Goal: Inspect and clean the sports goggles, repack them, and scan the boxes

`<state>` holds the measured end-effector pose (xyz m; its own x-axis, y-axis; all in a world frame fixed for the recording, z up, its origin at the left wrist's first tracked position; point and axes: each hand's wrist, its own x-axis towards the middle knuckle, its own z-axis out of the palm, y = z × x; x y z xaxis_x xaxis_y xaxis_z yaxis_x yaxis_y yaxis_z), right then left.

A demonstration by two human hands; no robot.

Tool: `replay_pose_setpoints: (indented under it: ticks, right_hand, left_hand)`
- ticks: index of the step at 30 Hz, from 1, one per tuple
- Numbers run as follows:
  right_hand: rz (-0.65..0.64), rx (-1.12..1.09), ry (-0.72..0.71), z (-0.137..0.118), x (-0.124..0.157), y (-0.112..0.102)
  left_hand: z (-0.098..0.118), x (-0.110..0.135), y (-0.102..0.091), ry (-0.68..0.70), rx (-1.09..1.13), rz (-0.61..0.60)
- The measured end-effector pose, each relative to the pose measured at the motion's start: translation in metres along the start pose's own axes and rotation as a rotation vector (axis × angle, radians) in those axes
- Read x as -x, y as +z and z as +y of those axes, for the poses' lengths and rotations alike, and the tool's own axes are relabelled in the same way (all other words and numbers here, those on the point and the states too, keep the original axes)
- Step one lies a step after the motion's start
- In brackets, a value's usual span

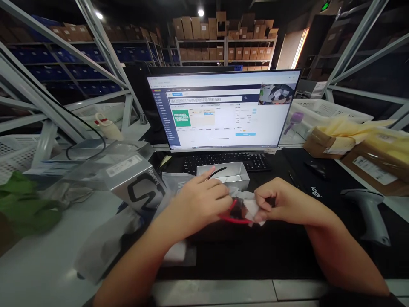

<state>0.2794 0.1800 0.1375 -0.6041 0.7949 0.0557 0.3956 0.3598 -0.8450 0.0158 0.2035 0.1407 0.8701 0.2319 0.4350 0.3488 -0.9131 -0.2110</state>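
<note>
Over there, the right hand (275, 202) pinches white tissue (252, 208) at its fingertips, while the left hand (203, 197) curls its fingers on a red-rimmed dark item (237, 209) between them. Just beyond the left fingers sits an open silver box (242, 181).

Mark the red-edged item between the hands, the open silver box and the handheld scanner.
Red-edged item (238, 221): head view, lower red edge.
Open silver box (240, 183): head view, front wall.
Handheld scanner (375, 216): head view, handle.

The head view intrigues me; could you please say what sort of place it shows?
Probably a warehouse workstation: a computer monitor and a handheld scanner are at the desk, with cardboard boxes on tall shelving behind.
</note>
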Motion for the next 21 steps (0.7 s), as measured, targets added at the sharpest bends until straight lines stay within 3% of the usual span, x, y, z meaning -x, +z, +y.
replay_pose_setpoints:
  ticks: [4, 9, 11, 13, 17, 19, 21]
  right_hand:
    - [0.063, 0.114, -0.04, -0.005, 0.001, 0.007]
    - [0.373, 0.217, -0.105, -0.012, -0.011, 0.053]
    - [0.436, 0.21, -0.12, -0.011, -0.015, 0.06]
    - [0.369, 0.149, -0.101, -0.008, -0.015, 0.053]
    - [0.038, -0.026, -0.058, 0.0, -0.006, 0.015]
    - [-0.009, -0.045, -0.065, 0.001, -0.002, 0.003]
    - [0.046, -0.009, -0.09, -0.001, -0.002, 0.005]
  left_hand:
    - [0.001, 0.0, -0.001, 0.006, -0.008, 0.021]
    - [0.005, -0.002, 0.012, 0.025, -0.091, 0.034]
    - [0.004, -0.002, 0.015, 0.023, -0.123, 0.03]
    - [0.002, -0.001, 0.013, 0.015, -0.134, 0.029]
    - [-0.003, 0.001, 0.001, 0.012, -0.035, 0.027]
    - [-0.002, 0.001, -0.002, 0.008, 0.003, 0.032]
    - [0.0, 0.001, 0.002, 0.0, 0.021, 0.045]
